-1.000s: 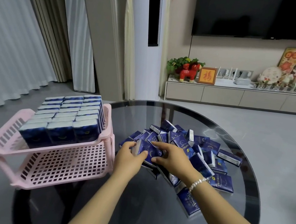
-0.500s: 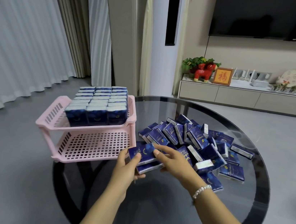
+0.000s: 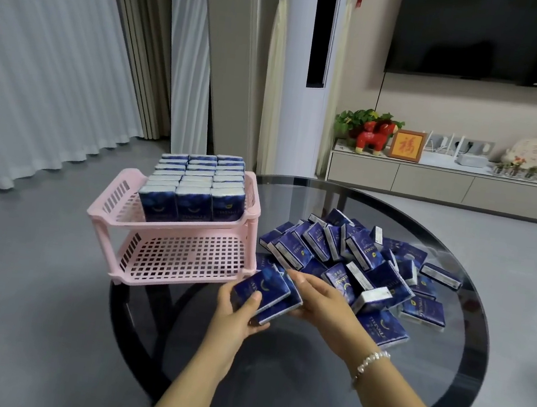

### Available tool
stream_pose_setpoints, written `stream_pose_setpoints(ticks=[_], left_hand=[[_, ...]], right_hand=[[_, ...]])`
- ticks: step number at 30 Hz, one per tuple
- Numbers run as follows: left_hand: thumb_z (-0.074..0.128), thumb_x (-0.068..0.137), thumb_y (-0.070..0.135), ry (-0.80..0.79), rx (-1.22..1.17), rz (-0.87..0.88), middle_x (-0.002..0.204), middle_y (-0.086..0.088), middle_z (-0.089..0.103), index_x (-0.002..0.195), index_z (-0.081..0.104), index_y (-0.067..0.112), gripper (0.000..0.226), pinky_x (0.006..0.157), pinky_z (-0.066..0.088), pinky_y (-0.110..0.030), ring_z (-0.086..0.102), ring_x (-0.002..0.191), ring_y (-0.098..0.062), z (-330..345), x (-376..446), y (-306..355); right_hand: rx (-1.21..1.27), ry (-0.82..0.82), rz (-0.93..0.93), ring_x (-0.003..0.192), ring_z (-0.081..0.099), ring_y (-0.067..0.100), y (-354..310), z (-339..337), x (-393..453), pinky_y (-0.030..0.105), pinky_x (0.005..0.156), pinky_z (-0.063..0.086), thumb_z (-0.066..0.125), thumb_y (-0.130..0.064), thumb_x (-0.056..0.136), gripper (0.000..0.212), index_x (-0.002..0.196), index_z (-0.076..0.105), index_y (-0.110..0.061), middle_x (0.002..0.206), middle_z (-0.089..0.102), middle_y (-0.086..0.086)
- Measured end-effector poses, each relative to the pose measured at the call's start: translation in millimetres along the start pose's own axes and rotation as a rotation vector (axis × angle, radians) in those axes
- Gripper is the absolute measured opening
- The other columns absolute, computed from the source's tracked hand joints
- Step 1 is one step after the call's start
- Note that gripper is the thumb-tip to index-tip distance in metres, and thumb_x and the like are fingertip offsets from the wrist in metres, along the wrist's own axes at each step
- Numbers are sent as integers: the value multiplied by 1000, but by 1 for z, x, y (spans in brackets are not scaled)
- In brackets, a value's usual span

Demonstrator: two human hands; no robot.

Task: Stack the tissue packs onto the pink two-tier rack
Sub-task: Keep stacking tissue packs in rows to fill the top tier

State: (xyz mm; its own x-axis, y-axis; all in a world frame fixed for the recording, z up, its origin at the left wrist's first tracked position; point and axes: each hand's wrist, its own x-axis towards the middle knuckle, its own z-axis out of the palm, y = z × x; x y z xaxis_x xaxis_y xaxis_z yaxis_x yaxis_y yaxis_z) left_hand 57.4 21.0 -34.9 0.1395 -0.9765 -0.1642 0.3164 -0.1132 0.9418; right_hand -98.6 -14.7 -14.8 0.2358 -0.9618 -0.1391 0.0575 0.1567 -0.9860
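Tissue packs in dark blue wrappers (image 3: 267, 293), two or so held one on the other, sit between both hands at the lower middle of the frame, just in front of the pink two-tier plastic rack (image 3: 185, 226). The left hand (image 3: 237, 315) has its grip clamped on the packs, thumb on top and fingers curled beneath; the right hand (image 3: 323, 304) steadies their far edge, fingers lying along the side, though whether these curl round the packs I cannot tell.

The rack's upper tier is already filled with three neat rows of upright packs, while its lower tier (image 3: 184, 260) shows only bare lattice. A loose heap of blue tissue packs (image 3: 355, 262) lies to the right of the rack on the round dark glass counter (image 3: 305, 379).

The step in hand looks like carrying a gathered handful toward the rack. The next move likely calls for sliding them in under the upper tier, low and level, and setting them against a back corner so that later rows line up.
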Motion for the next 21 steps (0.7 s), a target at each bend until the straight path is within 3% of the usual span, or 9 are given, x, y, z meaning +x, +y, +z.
stream_pose_setpoints(ticks=[2, 5, 9, 12, 15, 19, 21], left_hand=[[54, 94, 10, -3, 0, 2, 127, -7, 57, 130, 41, 17, 39, 73, 58, -37, 65, 103, -22, 3, 0, -3], [56, 93, 8, -8, -47, -8, 121, -6, 58, 127, 42, 12, 38, 76, 59, -40, 65, 101, -23, 4, -1, -3], [56, 93, 6, -60, 8, 2, 117, -3, 61, 121, 44, 18, 33, 72, 59, -32, 67, 98, -18, 5, -1, -5], [59, 91, 9, -95, 95, 5, 117, -7, 65, 118, 48, 23, 33, 74, 57, -32, 67, 100, -22, 4, 0, -10], [65, 88, 15, -108, 242, 25, 119, -3, 62, 116, 49, 34, 38, 86, 55, -34, 64, 105, -17, 4, 2, -15], [67, 86, 11, -129, 557, 164, 124, 8, 50, 130, 42, 40, 59, 84, 45, -11, 55, 109, -6, 5, 3, -16], [64, 88, 12, -169, 738, 215, 128, 13, 39, 138, 38, 38, 62, 90, 39, -11, 47, 115, -3, 4, 3, -17]], right_hand=[[-43, 5, -17, 91, 66, 11, 1, -3, -2, 29, 79, 55, 55, -30, 92, 29, 119, 62, -21, 113, 67, 1], [41, 26, -7, 94, 68, 21, 5, -9, -2, 36, 81, 57, 54, -18, 93, 28, 120, 61, -20, 111, 67, 8], [52, 93, -1, 91, 68, 25, 12, -16, -2, 44, 85, 53, 54, -20, 93, 28, 120, 62, -17, 106, 71, 10], [117, 27, 35, 84, 69, 16, 14, -16, -5, 32, 77, 55, 47, -27, 96, 28, 117, 62, -16, 109, 70, 11], [-2, -30, 2, 102, 67, 17, 17, -18, -7, 31, 88, 53, 58, -34, 89, 33, 118, 61, -21, 112, 70, 2], [-166, -41, -16, 99, 66, 10, 23, -24, -7, 20, 80, 52, 70, -12, 81, 47, 124, 53, -20, 112, 68, 0], [-279, -49, -31, 96, 60, -2, 26, -26, -11, 12, 76, 50, 69, -9, 82, 50, 124, 50, -29, 110, 62, -13]])
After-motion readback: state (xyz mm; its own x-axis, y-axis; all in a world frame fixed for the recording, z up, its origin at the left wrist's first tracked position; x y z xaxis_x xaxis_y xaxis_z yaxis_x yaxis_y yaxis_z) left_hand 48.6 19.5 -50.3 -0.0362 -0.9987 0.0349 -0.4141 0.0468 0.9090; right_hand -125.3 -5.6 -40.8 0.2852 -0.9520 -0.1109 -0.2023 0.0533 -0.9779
